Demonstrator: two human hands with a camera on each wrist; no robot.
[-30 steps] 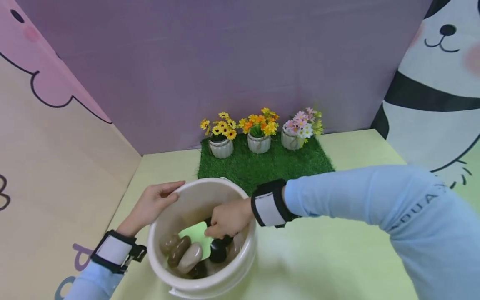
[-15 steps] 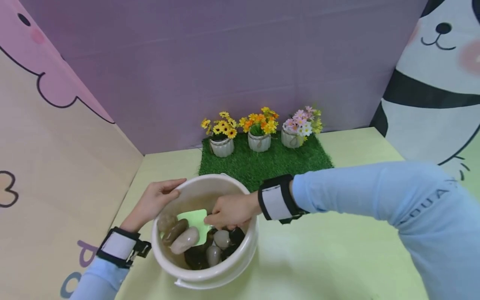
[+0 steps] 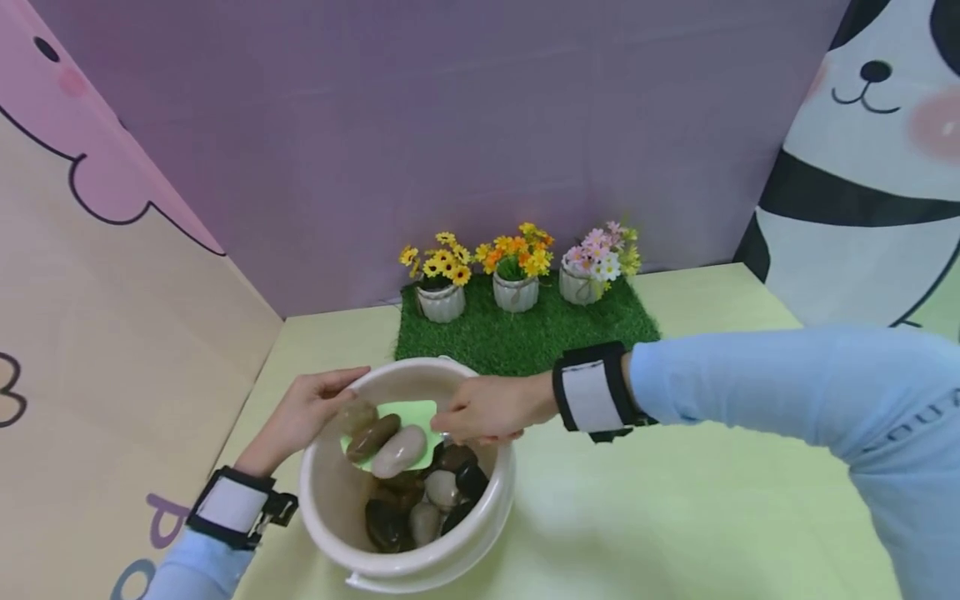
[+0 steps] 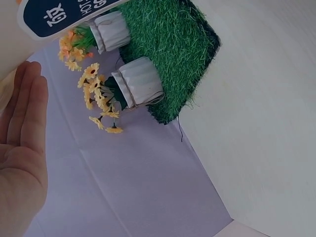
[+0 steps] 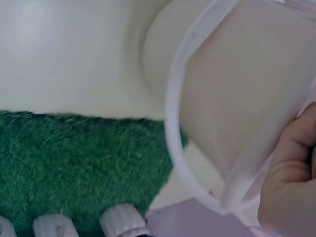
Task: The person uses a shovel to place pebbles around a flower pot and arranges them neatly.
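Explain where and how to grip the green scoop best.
The green scoop is probably best gripped at its right end, coming from the right over the rim of the white bucket, as the right hand does. Three stones crowd its left and middle, leaving that end free; holding it level should keep them on.

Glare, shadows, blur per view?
Head: highlights on the glossy stones, soft shadow on the table beside the bucket. Left wrist: dim, muted colours, but flowers and grass mat fairly crisp. Right wrist: hazy, pale glare patch on the table, upper left.
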